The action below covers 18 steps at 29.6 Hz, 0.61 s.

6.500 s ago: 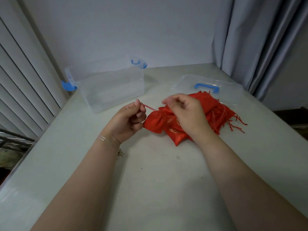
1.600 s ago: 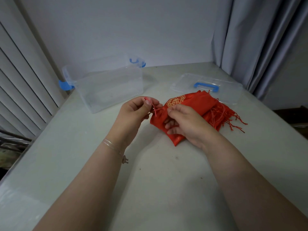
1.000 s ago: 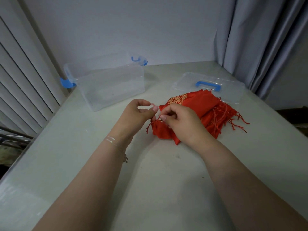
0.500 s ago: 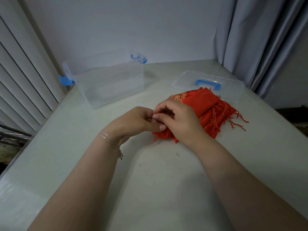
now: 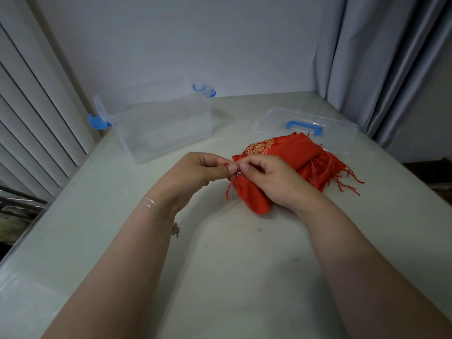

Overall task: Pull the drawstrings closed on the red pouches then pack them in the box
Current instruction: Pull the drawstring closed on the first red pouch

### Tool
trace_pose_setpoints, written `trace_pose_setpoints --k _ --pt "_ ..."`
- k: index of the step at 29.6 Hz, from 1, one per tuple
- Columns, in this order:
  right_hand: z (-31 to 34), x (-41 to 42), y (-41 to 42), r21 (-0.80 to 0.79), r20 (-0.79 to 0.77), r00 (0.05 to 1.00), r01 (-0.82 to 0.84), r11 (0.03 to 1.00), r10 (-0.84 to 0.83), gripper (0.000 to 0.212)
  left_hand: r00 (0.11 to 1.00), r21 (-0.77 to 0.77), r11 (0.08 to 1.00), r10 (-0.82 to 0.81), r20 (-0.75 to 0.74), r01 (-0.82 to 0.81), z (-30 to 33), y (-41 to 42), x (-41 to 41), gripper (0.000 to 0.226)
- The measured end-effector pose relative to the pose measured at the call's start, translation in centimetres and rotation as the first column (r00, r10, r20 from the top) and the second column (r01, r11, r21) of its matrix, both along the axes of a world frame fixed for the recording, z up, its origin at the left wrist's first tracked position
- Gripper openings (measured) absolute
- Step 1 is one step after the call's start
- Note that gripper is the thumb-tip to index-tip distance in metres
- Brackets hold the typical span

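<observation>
The pouches (image 5: 293, 157) are coloured red, one printed with a gold pattern; their strings (image 5: 337, 174) are red. The box (image 5: 156, 126) and lid (image 5: 325, 135) are made clear, with blue handles. The counter (image 5: 220, 265) is finished pale grey-white; the curtain (image 5: 371, 57) is grey.

My left hand (image 5: 195, 172) and right hand (image 5: 274, 182) meet in front of me, fingertips nearly touching, both forearms reaching in from below. Each pinches a thin red string (image 5: 228, 189) between thumb and forefinger, the other fingers loosely curled. A thin bracelet (image 5: 156, 207) circles my left wrist.
</observation>
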State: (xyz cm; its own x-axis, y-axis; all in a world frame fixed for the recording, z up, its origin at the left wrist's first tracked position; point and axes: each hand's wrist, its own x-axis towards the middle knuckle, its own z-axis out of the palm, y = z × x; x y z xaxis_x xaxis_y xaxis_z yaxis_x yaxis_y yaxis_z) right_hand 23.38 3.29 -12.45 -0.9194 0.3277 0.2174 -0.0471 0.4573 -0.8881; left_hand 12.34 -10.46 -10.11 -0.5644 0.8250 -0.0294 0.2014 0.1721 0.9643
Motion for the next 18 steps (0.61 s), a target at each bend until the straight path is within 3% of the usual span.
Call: trace_pose_setpoints --k 4,9,14,18 --pt "0.0 0.3 0.0 0.002 0.082 0.997 0.001 1.0 -0.001 0.021 1.0 0.004 1.0 0.022 -0.007 -0.022 0.0 0.0 -0.2 0.009" --pt "-0.1 -0.1 -0.4 0.347 -0.089 0.978 0.21 0.914 -0.191 0.014 0.997 -0.014 0.998 0.065 -0.035 -0.066 0.0 0.1 -0.1 0.011" --pt "-0.1 0.5 -1.2 0.551 -0.05 0.993 0.118 0.826 -0.108 0.019 0.991 -0.071 0.99 0.127 0.048 -0.123 -0.2 -0.1 -0.7 0.004" --pt "0.0 0.6 -1.2 0.605 0.012 0.995 0.07 0.793 -0.097 0.023 0.985 -0.044 0.989 0.142 0.096 -0.138 -0.4 0.1 -0.9 0.011"
